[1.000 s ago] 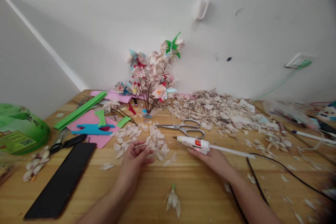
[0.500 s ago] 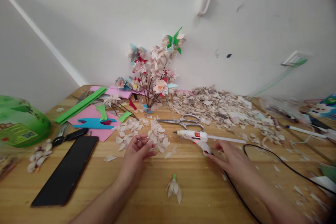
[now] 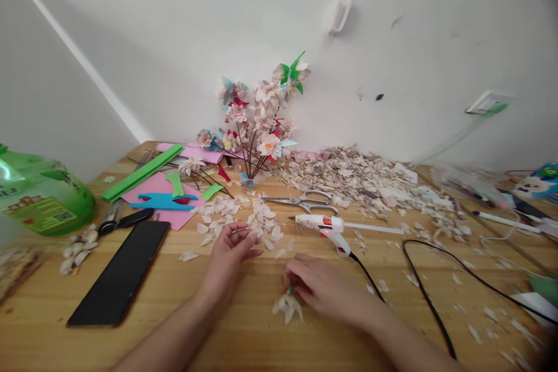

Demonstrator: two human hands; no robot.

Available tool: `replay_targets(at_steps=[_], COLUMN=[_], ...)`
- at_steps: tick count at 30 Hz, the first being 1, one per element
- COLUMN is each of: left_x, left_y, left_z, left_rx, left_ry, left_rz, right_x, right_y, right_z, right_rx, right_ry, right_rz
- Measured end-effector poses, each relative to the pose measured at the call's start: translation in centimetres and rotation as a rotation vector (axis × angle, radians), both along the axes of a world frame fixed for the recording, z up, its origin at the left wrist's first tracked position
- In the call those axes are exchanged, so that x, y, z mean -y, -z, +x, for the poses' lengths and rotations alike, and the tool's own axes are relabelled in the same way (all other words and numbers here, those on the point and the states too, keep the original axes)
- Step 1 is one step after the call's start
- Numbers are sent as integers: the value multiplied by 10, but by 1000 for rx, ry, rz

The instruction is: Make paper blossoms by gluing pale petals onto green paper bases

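My right hand (image 3: 320, 285) has its fingers closed around the short green stem of a small pale flower (image 3: 288, 307), whose petals point down towards the table. The fingertips are partly hidden behind the hand. My left hand (image 3: 235, 247) hovers by a heap of loose pale petals (image 3: 265, 224), its fingers loosely bent and apart, with nothing visible in them. A white hot glue gun (image 3: 325, 224) with a glue stick in its back lies beyond my right hand. Behind it rest open metal scissors (image 3: 300, 202).
A bunch of handmade flowers (image 3: 261, 122) stands against the wall. Right of it spreads a large pile of dry petals (image 3: 353, 171). At left are a phone (image 3: 120, 273), coloured paper (image 3: 178, 218) and a green bottle (image 3: 47, 195). A black cord (image 3: 421, 285) curves across the right.
My right hand has moved left from beside the glue gun to the small flower and taken its stem. My left hand has barely moved. The view has shifted slightly.
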State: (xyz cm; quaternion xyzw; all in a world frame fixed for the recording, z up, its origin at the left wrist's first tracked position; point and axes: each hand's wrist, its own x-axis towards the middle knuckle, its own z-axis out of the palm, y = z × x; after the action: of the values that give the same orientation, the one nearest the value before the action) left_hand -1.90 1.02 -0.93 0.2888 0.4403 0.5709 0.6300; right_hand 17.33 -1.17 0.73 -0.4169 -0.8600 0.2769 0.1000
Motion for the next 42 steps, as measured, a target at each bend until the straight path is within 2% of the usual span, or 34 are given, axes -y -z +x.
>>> replay_targets(at_steps=[2, 6, 10, 25, 42], left_x=[0, -2, -4, -7, -1], left_y=[0, -1, -2, -1, -1], left_z=[0, -2, -4, -5, -2], left_rx=[-2, -19, -55, -233, -233], left_ry=[1, -4, 1, 56, 74], left_rz=[-1, -1, -4, 81, 64], right_x=[-3, -10, -15, -10, -7], right_y=[4, 19, 34, 43, 39], right_z=[1, 2, 2, -4, -6], right_rx=[-134, -577, -819, -902, -817], right_ry=[70, 213, 268, 321, 356], right_rz=[-95, -366, -470, -487, -483])
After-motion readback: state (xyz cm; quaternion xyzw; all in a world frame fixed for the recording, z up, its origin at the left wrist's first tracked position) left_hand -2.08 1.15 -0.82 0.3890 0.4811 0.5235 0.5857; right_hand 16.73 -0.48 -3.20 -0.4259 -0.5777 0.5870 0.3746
